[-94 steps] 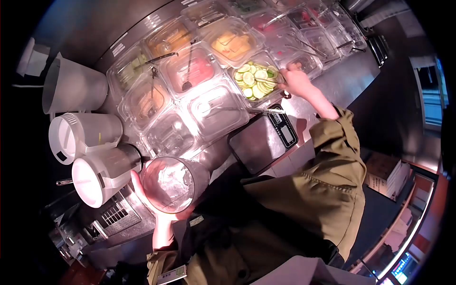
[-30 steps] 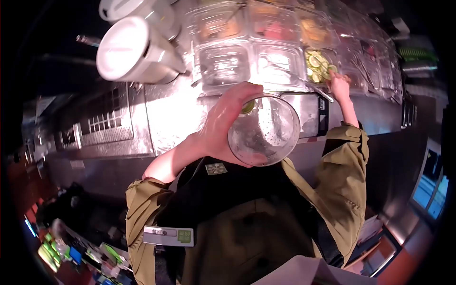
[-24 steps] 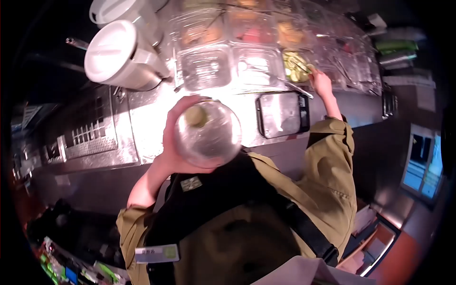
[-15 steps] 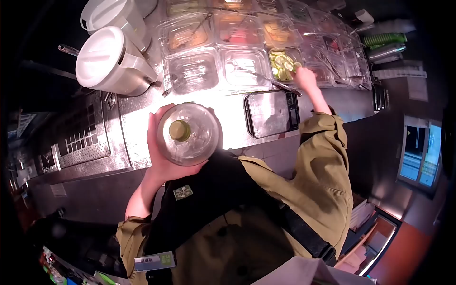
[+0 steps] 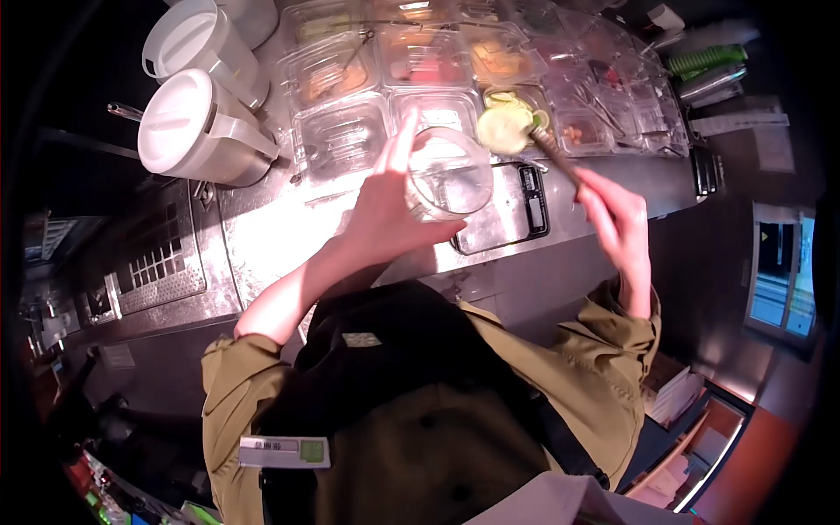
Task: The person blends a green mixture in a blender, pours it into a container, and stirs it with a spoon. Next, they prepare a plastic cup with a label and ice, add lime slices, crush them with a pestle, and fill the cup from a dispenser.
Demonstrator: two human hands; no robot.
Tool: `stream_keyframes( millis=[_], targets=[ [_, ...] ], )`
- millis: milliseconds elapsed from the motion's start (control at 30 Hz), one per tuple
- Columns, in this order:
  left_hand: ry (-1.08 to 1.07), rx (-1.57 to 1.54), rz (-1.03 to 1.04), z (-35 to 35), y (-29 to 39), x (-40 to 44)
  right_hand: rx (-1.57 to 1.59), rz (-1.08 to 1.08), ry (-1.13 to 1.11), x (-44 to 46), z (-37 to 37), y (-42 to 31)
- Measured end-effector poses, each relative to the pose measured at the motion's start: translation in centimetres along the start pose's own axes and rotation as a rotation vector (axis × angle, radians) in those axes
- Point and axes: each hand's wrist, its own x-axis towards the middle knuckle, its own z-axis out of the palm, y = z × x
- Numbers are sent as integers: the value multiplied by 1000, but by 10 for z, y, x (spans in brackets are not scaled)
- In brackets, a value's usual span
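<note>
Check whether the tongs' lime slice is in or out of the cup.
Out: the blurred lime slice shows at the tongs, beyond the rim of the clear cup.

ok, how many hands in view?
2: the left hand near centre, holding the clear cup; the right hand to its right, gripping a dark utensil. No others visible.

Two hands, one cup

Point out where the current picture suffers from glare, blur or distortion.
Head view: glare whitens the steel counter beside the left hand; head view: blur, likely motion, smears the pale green slice at the tip of the utensil; head view: wide-angle bending, black corners.
</note>
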Motion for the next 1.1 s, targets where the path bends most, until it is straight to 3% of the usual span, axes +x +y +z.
stream_keyframes(
  millis=[67, 133, 200, 267, 300, 333, 367, 400, 433, 500, 533, 633, 667, 700, 733, 767, 800, 867, 933, 1000, 1033, 1067, 1100],
  targets=[
    [-52, -11, 1, 3, 2, 1, -102, -119, -77, -1, -1, -23],
    [-80, -74, 19, 3, 7, -1, -171, -85, 118, 9, 6, 9],
    [-66, -12, 62, 3, -1, -17, -455, 49, 97, 29, 18, 64],
    [-125, -50, 60, -6, -1, -31, -825, 114, -89, 44, 54, 153],
    [-75, -151, 182, -3, -12, -42, -905, 108, -167, 52, 70, 177],
    [32, -266, 157, -5, -12, -48, -999, 208, -259, 55, 87, 210],
    [-4, -97, 133, -19, -6, -52, -1082, 275, -351, 68, 103, 243],
    [-37, 86, 73, -38, 3, -65, -1097, 289, -299, 70, 114, 267],
    [-13, 87, -19, -44, -2, -89, -974, 417, -426, 81, 113, 231],
    [124, 35, -74, -63, -8, -119, -945, 354, -420, 98, 111, 197],
    [193, 7, -99, -73, -12, -132, -1081, 135, -86, 99, 125, 218],
    [618, 25, -3, -98, -13, -186, -653, -144, -204, 132, 149, 36],
    [789, 80, 11, -103, -16, -208, -138, -152, -225, 129, 188, 9],
    [864, 260, 3, -117, -14, -217, -86, -518, -201, 126, 222, -36],
    [929, 90, 45, -134, -13, -235, -44, -727, -251, 119, 246, -88],
    [1011, 109, 19, -146, -6, -244, -319, -680, -614, 119, 277, -122],
    [1078, 129, -21, -158, -9, -260, -219, -802, -594, 114, 308, -146],
    [1162, 175, -25, -182, -18, -284, 241, -982, -113, 110, 319, -193],
    [1154, 155, 16, -207, -34, -304, 269, -1016, 323, 147, 297, -215],
    [1090, 185, 31, -233, -53, -321, 389, -618, 566, 195, 272, -252],
    [1031, 159, 30, -246, -60, -326, 423, -477, 580, 226, 265, -267],
    [980, 133, 23, -255, -66, -331, 283, -478, 628, 267, 264, -263],
    [922, 87, 46, -263, -72, -333, 248, -439, 519, 279, 261, -280]
  ],
)
